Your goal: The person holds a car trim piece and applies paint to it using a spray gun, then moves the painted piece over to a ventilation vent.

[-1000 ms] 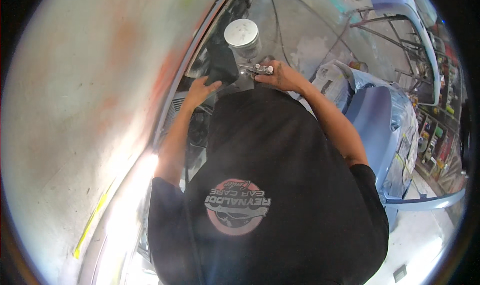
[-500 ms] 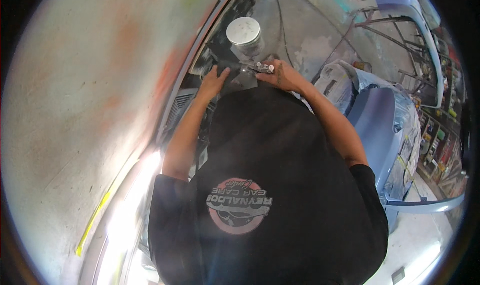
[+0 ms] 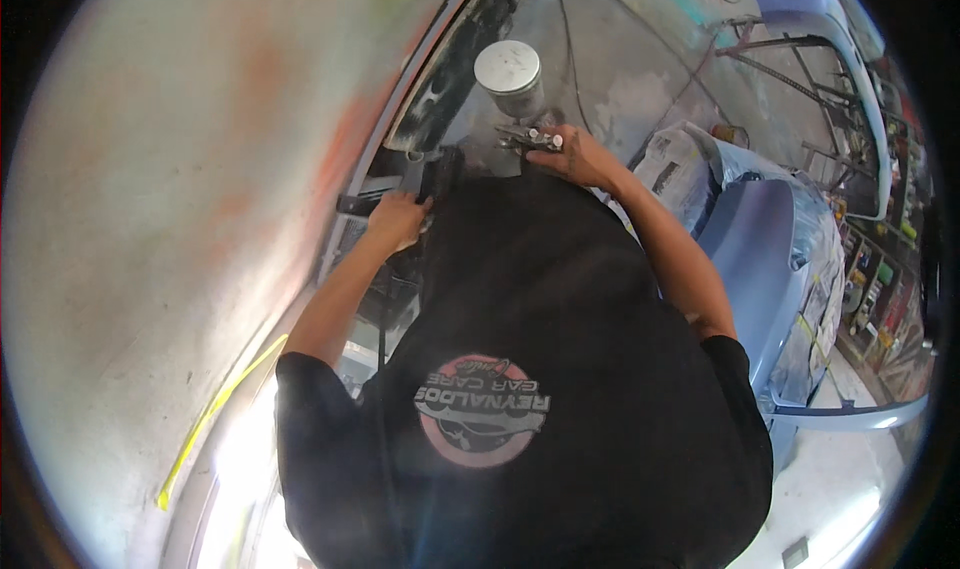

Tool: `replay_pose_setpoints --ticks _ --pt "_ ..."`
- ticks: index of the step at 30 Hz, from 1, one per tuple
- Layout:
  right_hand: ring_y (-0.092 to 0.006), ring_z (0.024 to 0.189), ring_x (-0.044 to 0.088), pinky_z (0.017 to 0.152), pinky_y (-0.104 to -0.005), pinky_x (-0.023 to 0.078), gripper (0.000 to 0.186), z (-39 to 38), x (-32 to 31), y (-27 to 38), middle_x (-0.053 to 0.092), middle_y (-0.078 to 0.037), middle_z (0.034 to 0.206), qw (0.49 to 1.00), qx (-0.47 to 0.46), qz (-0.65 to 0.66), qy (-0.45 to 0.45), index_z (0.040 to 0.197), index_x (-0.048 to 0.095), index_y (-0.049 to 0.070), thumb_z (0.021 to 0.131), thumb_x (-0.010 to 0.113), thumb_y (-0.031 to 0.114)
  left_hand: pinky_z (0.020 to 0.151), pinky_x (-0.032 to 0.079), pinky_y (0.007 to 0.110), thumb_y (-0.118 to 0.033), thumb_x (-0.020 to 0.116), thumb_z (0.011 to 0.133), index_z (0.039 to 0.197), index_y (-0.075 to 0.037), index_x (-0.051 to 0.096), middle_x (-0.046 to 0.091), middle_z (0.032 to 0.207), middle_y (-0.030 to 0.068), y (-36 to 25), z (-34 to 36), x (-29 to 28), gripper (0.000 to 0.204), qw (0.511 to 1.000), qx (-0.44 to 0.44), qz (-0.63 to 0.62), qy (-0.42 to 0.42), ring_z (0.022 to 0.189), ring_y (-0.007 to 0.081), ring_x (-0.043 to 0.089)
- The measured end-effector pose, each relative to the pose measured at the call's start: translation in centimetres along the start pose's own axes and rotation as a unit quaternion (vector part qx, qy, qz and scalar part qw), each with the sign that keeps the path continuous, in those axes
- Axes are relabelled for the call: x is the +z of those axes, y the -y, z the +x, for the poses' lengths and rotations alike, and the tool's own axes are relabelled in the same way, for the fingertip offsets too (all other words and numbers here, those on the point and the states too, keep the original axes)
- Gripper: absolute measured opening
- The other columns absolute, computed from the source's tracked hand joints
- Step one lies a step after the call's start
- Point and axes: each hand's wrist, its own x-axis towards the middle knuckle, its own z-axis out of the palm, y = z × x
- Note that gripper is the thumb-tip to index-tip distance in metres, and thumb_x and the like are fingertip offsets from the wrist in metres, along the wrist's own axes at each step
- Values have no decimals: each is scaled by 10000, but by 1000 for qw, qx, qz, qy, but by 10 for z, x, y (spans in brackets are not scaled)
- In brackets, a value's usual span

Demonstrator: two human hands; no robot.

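Note:
In my right hand (image 3: 580,157) is a metal spray gun (image 3: 522,137), its handle hidden in my grip. A round silver paint cup (image 3: 508,67) sits on top of it, tilted a little, its pale lid facing me. My left hand (image 3: 398,219) is lower and further left, fingers curled at a black bar-like piece (image 3: 358,205). Exactly what those fingers grip cannot be made out. Beyond it, close to the large pale panel (image 3: 170,189), a black, scuffed long part (image 3: 452,64) lies along the edge.
Orange smudges mark the pale panel, and yellow tape (image 3: 215,404) runs along its lower edge. At right stand a blue-grey car body part (image 3: 748,234), wrapped plastic sheeting (image 3: 672,164) and a metal stand (image 3: 790,74). A thin hose (image 3: 572,44) trails across the floor. Cluttered shelves (image 3: 870,279) are further right.
My left hand has drawn down and left, away from the spray gun. A dark sheet-like piece beside the gun is no longer there. The gun has shifted slightly right.

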Motion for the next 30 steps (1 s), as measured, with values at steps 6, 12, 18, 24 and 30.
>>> replay_pose_setpoints --ticks 6,12,18,24,30 --pt "-432 951 699 815 -479 531 468 -1 -4 12 713 -280 978 999 -9 -27 -16 1177 695 4 888 756 367 972 456 464 -359 712 888 1472 -254 559 666 1158 134 43 -64 8 613 995 89 35 21 1175 328 602" --pt "-435 965 695 832 -481 529 483 10 2 14 715 -276 1004 1000 16 7 10 1203 688 6 892 752 370 1079 411 496 -428 685 937 1454 -88 552 627 1325 223 69 -23 16 633 953 -84 -280 -81 1280 364 565" --pt "-422 992 694 844 -475 526 488 19 4 28 712 -272 1025 999 12 24 -19 1214 682 11 891 747 372 1175 347 418 -441 731 917 1506 115 348 532 1427 318 9 53 -64 896 806 -162 -547 -159 1368 389 499" --pt "-426 953 706 835 -486 531 451 16 -5 46 713 -275 980 998 4 8 -62 1219 677 1 909 715 326 805 584 397 -377 765 899 1411 79 424 703 1087 237 17 121 -26 766 708 -113 -651 -248 954 328 713" --pt "-324 913 726 809 -412 535 529 18 -8 50 732 -255 956 987 4 -34 -156 1224 655 -64 920 730 362 580 639 388 -355 793 884 1281 65 508 688 1058 213 35 98 -88 645 469 -49 -880 -49 679 259 715"
